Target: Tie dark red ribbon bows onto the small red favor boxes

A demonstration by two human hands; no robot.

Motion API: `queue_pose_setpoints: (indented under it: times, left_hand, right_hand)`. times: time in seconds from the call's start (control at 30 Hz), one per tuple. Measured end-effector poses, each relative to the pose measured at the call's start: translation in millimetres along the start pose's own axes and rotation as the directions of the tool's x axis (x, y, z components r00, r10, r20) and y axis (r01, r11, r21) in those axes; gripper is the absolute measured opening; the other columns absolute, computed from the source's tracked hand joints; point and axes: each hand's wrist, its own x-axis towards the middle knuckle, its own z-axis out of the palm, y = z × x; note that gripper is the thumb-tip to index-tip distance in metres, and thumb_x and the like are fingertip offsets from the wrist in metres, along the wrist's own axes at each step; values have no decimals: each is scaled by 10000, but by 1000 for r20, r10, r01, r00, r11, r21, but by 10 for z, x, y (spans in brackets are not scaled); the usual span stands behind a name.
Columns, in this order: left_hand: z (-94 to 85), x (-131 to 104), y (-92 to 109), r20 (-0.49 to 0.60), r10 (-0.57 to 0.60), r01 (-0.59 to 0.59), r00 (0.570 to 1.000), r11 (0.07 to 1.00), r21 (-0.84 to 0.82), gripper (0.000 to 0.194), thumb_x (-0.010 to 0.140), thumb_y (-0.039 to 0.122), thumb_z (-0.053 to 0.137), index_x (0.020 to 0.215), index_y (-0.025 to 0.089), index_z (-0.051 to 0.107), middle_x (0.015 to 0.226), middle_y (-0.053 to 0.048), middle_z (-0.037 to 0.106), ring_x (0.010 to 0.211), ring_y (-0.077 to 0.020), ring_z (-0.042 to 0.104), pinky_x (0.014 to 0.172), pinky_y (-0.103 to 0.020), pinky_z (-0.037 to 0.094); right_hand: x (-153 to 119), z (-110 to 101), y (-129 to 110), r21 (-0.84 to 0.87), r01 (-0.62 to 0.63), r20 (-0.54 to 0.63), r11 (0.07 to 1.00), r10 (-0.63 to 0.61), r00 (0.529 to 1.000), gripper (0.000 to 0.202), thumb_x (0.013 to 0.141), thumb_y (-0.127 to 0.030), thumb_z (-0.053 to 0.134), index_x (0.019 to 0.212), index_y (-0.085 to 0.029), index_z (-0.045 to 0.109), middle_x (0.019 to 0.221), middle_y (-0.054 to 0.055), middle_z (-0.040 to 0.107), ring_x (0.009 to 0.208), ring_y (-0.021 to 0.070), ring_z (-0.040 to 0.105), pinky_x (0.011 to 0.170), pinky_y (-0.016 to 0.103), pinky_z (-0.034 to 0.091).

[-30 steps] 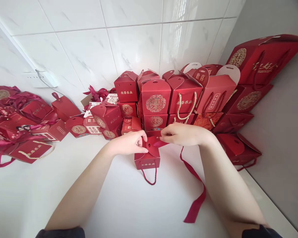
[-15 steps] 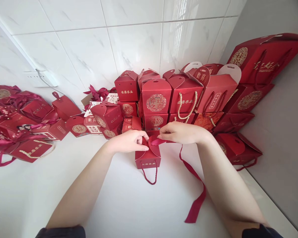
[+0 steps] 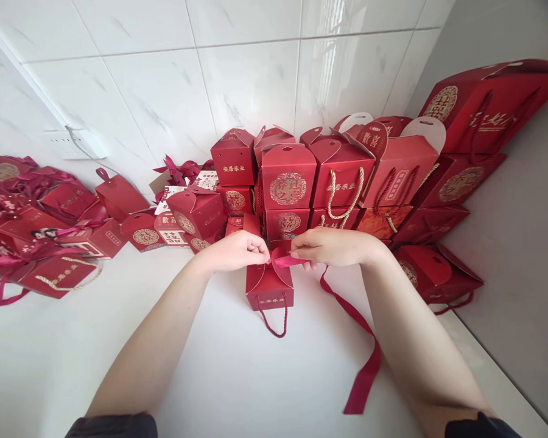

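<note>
**Ribbon could slip free at the box top**

Ribbon lies across the small red box on the bench, pinched by right hand; left hand fingers press the flaps. Loosen either grip and the flaps likely spring open, or the long tail drags the box sideways.

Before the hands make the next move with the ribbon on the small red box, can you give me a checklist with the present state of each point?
1. Small red box stands upright on the white table: ok.
2. Rounded top flaps are folded together: ok.
3. Left hand pinches at the flaps: ok.
4. Right hand holds the ribbon at the box top: ok.
5. Ribbon passes through the slot in the flaps: cannot tell, the fingers hide it.
6. Long ribbon tail lies free on the table, not caught under the arm: ok.
</note>
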Motion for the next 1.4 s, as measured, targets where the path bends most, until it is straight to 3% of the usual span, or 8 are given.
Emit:
queue_pose_setpoints:
  times: [0.17,0.27,0.4,0.53,0.7,0.77,0.93,1.4]
  left_hand:
    - [-87,-106,57,-62,-52,55,997,997,47,156,801,315,508,750,189,587,652,30,488,593,-112,404,568,-257,286]
    - [-143,-174,73,-67,-53,57,996,996,62,123,805,280,477,779,197,564,688,17,519,614,-122,443,558,-257,289]
    - [-148,-259,115,-151,-30,50,988,990,133,177,827,389,506,818,214,528,740,7,566,670,-146,511,581,-259,343]
    - [-10,-268,127,-64,-87,103,994,949,298,454,679,623,649,803,211,502,772,-13,591,631,-169,531,528,-275,343]
    - [48,-226,62,-54,-116,127,992,928,350,320,709,463,626,833,214,469,788,-22,599,643,-181,541,527,-286,352]
    - [-32,-237,37,-40,-138,143,990,933,330,256,716,398,603,832,217,464,795,-14,608,637,-170,541,521,-279,345]
    - [-236,-278,-14,55,-213,205,976,971,125,255,685,310,618,843,215,443,808,14,611,707,-167,619,580,-249,423]
    - [-284,-288,-84,107,-196,188,975,979,80,267,739,318,639,908,211,462,898,-28,710,794,-196,680,673,-282,476]
  right_hand:
    - [121,78,-25,9,100,-251,995,-94,963,248,951,-370,440,1069,-225,605,1030,43,688,898,190,612,781,301,430]
    - [239,150,-19,143,223,-239,964,-185,953,261,947,-314,465,1176,-237,564,1120,42,676,983,172,617,859,302,441]
    - [377,230,34,268,316,-182,910,-274,944,240,892,-240,549,1128,-203,565,871,12,682,750,134,609,717,269,466]
    - [439,275,30,393,441,-348,807,-313,884,115,891,-215,555,1003,-194,537,832,5,633,694,120,565,661,257,450]
    - [390,260,-78,496,635,-534,593,-368,761,34,916,-212,537,891,-194,521,823,-11,570,756,117,570,737,263,455]
    - [358,248,-98,479,595,-491,646,-365,791,28,904,-195,540,887,-183,559,811,-10,573,739,112,555,729,254,445]
    - [388,302,-84,311,336,-189,889,-289,939,155,865,-168,509,911,-177,657,796,3,658,721,129,583,695,258,441]
    - [513,436,-82,186,325,-268,927,-270,925,205,871,-164,482,944,-207,669,809,-6,682,744,129,600,706,259,438]
